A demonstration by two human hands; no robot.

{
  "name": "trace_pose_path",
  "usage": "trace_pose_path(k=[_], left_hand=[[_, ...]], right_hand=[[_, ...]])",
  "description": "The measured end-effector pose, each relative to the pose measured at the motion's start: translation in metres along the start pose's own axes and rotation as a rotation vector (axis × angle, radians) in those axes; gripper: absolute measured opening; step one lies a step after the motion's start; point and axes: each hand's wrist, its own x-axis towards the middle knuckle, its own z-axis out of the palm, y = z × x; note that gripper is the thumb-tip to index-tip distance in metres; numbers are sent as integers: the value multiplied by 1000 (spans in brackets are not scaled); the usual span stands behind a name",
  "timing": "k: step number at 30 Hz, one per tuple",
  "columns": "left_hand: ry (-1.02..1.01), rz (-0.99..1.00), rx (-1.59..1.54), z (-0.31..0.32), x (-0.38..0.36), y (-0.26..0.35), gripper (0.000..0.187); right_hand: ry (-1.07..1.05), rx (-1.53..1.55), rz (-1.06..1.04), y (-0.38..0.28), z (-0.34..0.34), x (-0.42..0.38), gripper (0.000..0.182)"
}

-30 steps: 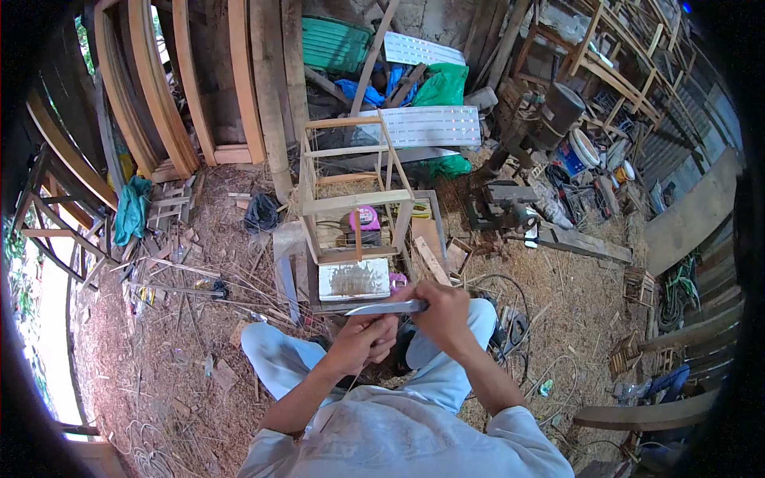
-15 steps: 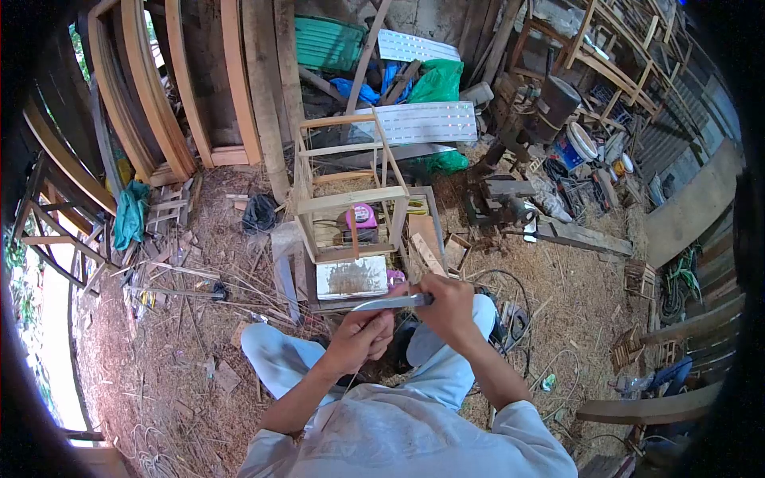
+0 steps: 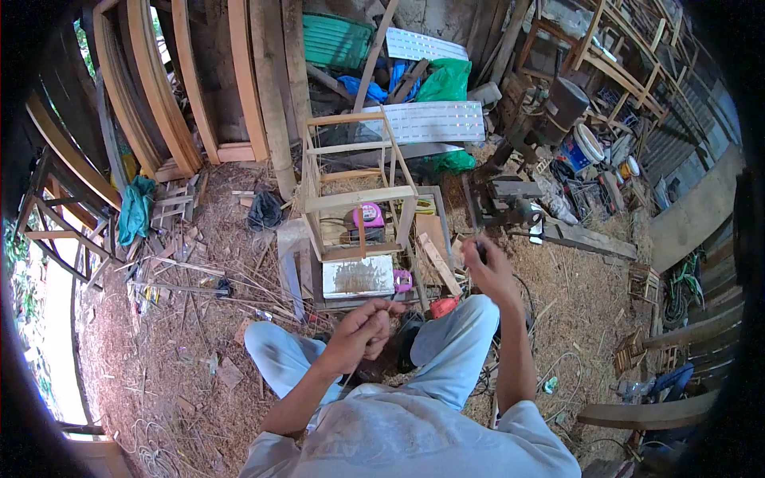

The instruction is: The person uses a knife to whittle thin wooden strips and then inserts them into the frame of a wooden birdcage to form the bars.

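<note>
My right hand (image 3: 492, 273) is closed round the dark handle of a knife (image 3: 470, 209), whose blade points up and away from me, to the right of the wooden frame (image 3: 362, 197). Between my knees, my left hand (image 3: 360, 336) pinches a thin strip (image 3: 348, 378) that runs down toward my shirt. The two hands are well apart. Just beyond my left hand lies a white board with worn patches (image 3: 358, 276). A pink tape measure (image 3: 368, 215) shows inside the wooden frame.
A red object (image 3: 445, 306) lies by my right knee. A dark machine (image 3: 510, 199) stands at the right, near a white and blue bucket (image 3: 587, 145). Curved wooden pieces (image 3: 151, 95) lean at the upper left. Shavings and wood scraps cover the floor.
My right hand has moved right and up with the knife, away from my left hand, and the blade has turned upward. The red object has come into sight. The view has shifted slightly.
</note>
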Motion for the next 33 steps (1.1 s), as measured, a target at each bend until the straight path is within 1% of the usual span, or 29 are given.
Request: trace_pose_path(k=[1,2,3,4,5,6,7,8,9,11,12,13,14,15,16,17,19,20,21,23,24,25,27,28,29,31,33], left_hand=[[70,-10,77,-9,3,-1,28],[141,-21,151,-12,6,-2,26],[140,-15,145,-10,8,0,26],[157,5,287,-6,9,4,21],[176,24,429,-5,10,7,18],[182,23,428,-6,11,8,18],[189,129,587,-8,13,9,18],[194,235,747,-10,14,9,19],[196,236,748,-12,14,9,19],[280,228,911,-15,15,7,18],[273,224,911,-13,16,7,18],[269,252,1023,-12,17,7,17],[264,281,1134,-10,18,7,16],[256,279,1134,-10,17,5,16],[291,374,1221,-11,16,3,15],[329,473,1305,-12,14,1,14],[339,484,1332,-23,6,-3,12],[350,490,1357,-27,4,-4,11],[349,488,1356,-25,5,-3,11],[224,453,1369,-18,4,2,13],[212,447,1368,-15,4,5,13],[213,423,1361,-12,3,10,12],[207,398,1353,-15,1,14,12],[162,345,1271,-20,-2,16,11],[121,292,1188,-25,-5,19,11],[99,264,1167,-31,-10,21,11],[73,236,1146,-32,-12,20,11]], right_hand=[[-145,475,169,-1,0,-8,32],[-170,617,110,0,5,-13,32],[-196,760,54,-1,13,-17,31],[-93,515,-119,-4,21,-21,30],[-100,514,-118,-10,27,-24,30],[-70,603,-71,-21,30,-29,34],[-38,691,-23,-32,30,-34,38],[-153,763,49,-38,21,-38,42],[-156,764,48,-38,23,-40,42],[-376,773,235,-33,29,-51,39],[-362,759,286,-35,40,-59,35],[-354,758,288,-35,45,-56,35],[-445,752,241,-33,49,-50,33],[-535,744,195,-30,51,-47,31],[-435,839,271,-23,49,-45,30],[-431,837,267,-21,40,-42,30],[-348,919,219,-18,22,-35,28],[-350,918,217,-18,24,-35,28],[-461,849,242,-17,30,-37,27],[-671,712,301,-16,46,-46,25],[-768,704,284,-37,50,-47,27],[-757,707,290,-41,45,-45,27],[-849,655,400,-46,32,-40,33],[-819,586,364,-51,24,-40,33],[-795,678,404,-45,17,-38,35],[-740,664,409,-50,1,-36,35],[-739,645,435,-47,-2,-36,34]])
